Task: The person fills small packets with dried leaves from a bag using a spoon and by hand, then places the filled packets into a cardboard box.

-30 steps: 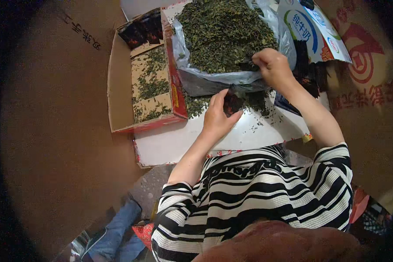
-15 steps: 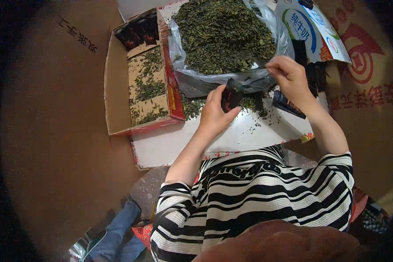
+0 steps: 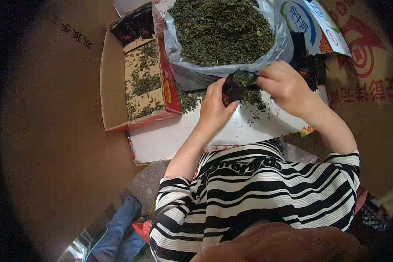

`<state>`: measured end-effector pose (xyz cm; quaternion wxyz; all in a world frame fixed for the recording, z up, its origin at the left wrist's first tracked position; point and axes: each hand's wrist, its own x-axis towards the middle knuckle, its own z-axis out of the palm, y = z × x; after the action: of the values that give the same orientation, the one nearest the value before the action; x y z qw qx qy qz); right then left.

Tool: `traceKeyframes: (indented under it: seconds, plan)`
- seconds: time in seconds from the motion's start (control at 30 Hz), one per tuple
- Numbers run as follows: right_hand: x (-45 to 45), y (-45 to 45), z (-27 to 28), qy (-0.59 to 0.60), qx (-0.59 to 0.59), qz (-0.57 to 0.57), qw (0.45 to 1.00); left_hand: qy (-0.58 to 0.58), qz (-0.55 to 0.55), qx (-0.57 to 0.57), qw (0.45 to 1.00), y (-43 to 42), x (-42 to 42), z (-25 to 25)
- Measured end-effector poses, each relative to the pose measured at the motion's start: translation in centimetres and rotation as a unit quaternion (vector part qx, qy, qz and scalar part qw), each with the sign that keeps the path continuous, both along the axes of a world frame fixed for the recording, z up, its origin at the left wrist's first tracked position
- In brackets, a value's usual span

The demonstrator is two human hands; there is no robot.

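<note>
A small black packet (image 3: 232, 91) with reddish print is held in my left hand (image 3: 215, 105), its mouth turned up. My right hand (image 3: 284, 85) is closed on the handle of a spoon, and the spoon's bowl (image 3: 243, 78), heaped with green leaves, is at the packet's mouth. Just beyond both hands stands a clear plastic bag (image 3: 183, 70) full of dried green leaves (image 3: 222, 32). Loose leaves (image 3: 252, 98) lie on the white board (image 3: 161, 142) under and beside the packet.
To the left stands an open cardboard box (image 3: 172, 94) with scattered leaves and black packets (image 3: 133, 29) at its far end. More black packets (image 3: 312, 72) lie at the right, by a milk carton panel (image 3: 301, 22). At the lower left a person's jeans (image 3: 118, 227) show.
My right hand has come from the bag's edge down to the packet, bringing the spoon with leaves to its mouth. My left hand stays around the packet.
</note>
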<state>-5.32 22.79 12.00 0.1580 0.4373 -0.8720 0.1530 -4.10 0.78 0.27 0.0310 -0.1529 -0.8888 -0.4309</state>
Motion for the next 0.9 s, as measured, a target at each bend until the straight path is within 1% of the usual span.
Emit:
traceKeyframes:
  seconds: [0.03,0.13,0.3,0.43,0.53,0.57,0.67,0.83,0.9]
  plan:
    - [0.2,-0.3,0.2,0.000,0.000,0.000,1.000,0.012,-0.002,-0.004,1.000,0.1,0.1,-0.2]
    - [1.2,-1.3,0.8,0.064,0.106,0.029,0.992,0.024,0.002,-0.003,1.000,0.3,0.3,-0.6]
    - [1.9,-1.8,1.4,0.100,0.110,0.020,0.989,0.014,0.013,0.012,1.000,0.1,0.6,-1.0]
    - [1.7,-1.9,0.9,0.061,0.114,0.042,0.991,0.006,0.002,0.016,1.000,0.0,0.7,-1.0]
    - [0.7,-1.0,1.1,0.035,-0.006,-0.013,0.999,-0.003,0.010,0.021,1.000,-0.3,0.9,-0.7]
    - [0.2,-0.6,1.0,0.036,-0.006,-0.012,0.999,-0.008,0.012,0.023,1.000,-0.4,1.0,-0.6]
    - [-1.6,0.4,0.7,0.057,0.017,-0.113,0.992,-0.006,0.007,0.028,1.000,-0.5,1.3,-0.4]
    - [-4.2,-0.2,-2.1,0.017,0.069,-0.135,0.988,0.000,-0.002,0.030,1.000,-0.5,1.5,0.0]
    - [-4.8,-1.4,-3.6,-0.043,-0.035,-0.159,0.986,0.004,-0.001,0.033,0.999,-0.5,1.4,-0.1]
